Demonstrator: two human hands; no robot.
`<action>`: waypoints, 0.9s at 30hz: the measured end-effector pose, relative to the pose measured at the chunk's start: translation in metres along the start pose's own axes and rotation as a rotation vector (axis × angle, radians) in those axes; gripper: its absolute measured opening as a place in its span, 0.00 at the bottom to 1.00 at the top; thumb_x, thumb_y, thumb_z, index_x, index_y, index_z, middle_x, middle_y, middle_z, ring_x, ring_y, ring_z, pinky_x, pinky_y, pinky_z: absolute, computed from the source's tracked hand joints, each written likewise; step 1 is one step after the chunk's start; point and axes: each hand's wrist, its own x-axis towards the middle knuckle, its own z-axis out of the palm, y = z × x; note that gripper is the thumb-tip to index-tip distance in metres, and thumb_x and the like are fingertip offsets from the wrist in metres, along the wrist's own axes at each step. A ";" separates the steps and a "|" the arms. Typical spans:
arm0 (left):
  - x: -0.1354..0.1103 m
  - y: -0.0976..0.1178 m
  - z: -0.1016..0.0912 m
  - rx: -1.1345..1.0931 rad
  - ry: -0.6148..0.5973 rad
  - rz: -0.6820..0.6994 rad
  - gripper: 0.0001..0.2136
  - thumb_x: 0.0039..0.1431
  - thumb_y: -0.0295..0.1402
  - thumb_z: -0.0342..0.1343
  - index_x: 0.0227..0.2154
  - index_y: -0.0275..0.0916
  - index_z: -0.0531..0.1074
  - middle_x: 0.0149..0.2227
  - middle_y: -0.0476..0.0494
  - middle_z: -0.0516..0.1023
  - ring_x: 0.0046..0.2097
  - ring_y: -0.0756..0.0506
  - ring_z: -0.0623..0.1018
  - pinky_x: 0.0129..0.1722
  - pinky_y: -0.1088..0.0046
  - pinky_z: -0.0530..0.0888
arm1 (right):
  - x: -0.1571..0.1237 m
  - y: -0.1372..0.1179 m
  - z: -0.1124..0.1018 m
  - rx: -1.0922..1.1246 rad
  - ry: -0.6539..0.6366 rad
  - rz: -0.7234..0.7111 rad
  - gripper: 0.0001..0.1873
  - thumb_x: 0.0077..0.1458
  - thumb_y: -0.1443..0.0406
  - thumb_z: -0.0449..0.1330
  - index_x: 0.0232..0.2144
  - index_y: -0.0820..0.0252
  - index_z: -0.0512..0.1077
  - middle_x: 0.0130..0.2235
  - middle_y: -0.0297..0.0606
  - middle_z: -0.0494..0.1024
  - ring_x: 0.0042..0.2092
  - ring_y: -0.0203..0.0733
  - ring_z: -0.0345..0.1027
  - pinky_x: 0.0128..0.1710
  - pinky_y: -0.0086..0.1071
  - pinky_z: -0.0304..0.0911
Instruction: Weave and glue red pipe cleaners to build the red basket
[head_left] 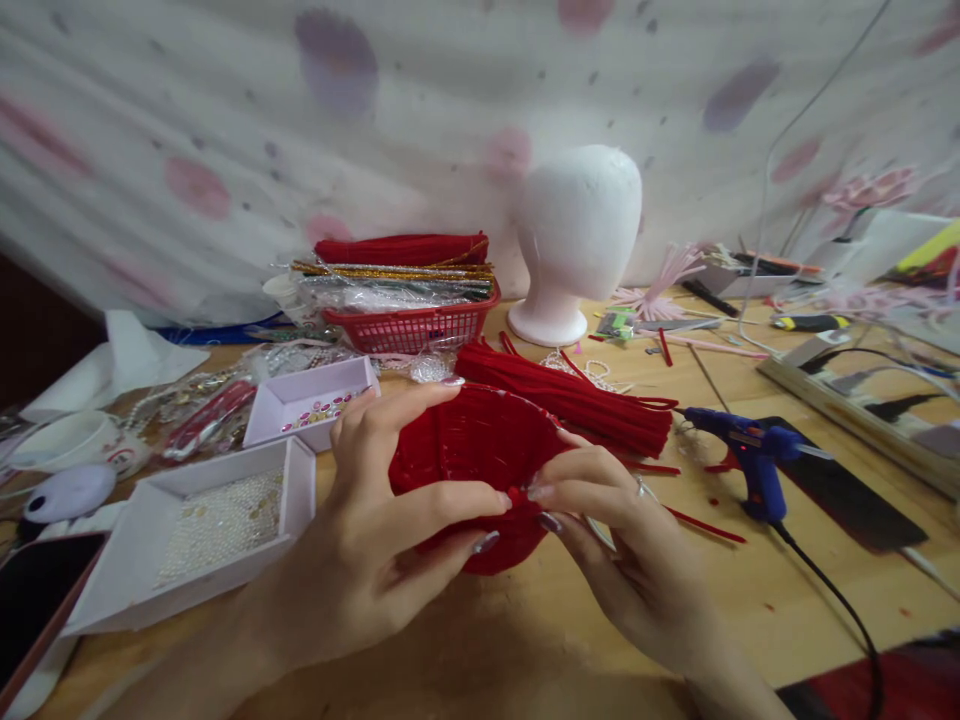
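My left hand wraps round a red bowl-shaped piece made of pipe cleaners, with fingers over its rim and underneath it. My right hand pinches the near edge of the same red piece, thumb and fingertips pressed together at a small red end. Both hands hold it just above the wooden table. A bundle of loose red pipe cleaners lies just behind it.
A blue glue gun with a black cord lies to the right. A white box of small pearls and a smaller box sit left. Behind are a red basket of pipe cleaners and a white foam head.
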 end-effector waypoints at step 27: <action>0.002 -0.044 -0.007 -0.438 0.074 -0.197 0.11 0.58 0.31 0.68 0.41 0.49 0.74 0.62 0.45 0.64 0.67 0.37 0.65 0.68 0.46 0.61 | -0.001 0.013 -0.006 0.058 0.077 0.084 0.19 0.65 0.77 0.55 0.51 0.52 0.71 0.45 0.36 0.74 0.50 0.36 0.68 0.50 0.28 0.65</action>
